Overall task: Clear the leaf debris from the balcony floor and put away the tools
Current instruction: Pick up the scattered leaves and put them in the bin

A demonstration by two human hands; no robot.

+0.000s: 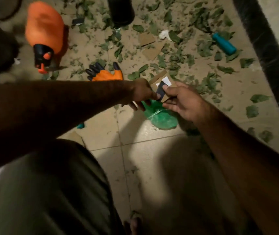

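Nearest to the person, at 6 o'clock, the floor tiles [135, 167] are almost free of leaves. A little farther, close to the centre, both hands meet on a small cardboard box [159, 78]. The left hand [142, 92] pinches its 9 o'clock side with curled fingers. The right hand [184, 102] presses the thumb on the dark label, with its fingers curled below. Directly under the hands lies a green bag [160, 119].

Beyond them, at 11 o'clock, an orange glove [106, 74] lies flat, and farther out the orange sprayer [43, 31] lies on its side. The leaf debris [205, 48] covers the floor from 10 to 3 o'clock, with cardboard scraps [149, 44] and a teal tool [223, 43] at 1 o'clock among it.

The box is held mostly by fingertips, so it may slip and fall back into the leaves. The bag looks thin and is not held open, so it may fold or slide when things are dropped in. The small tools are half hidden among the leaves and could be gathered with them by mistake.
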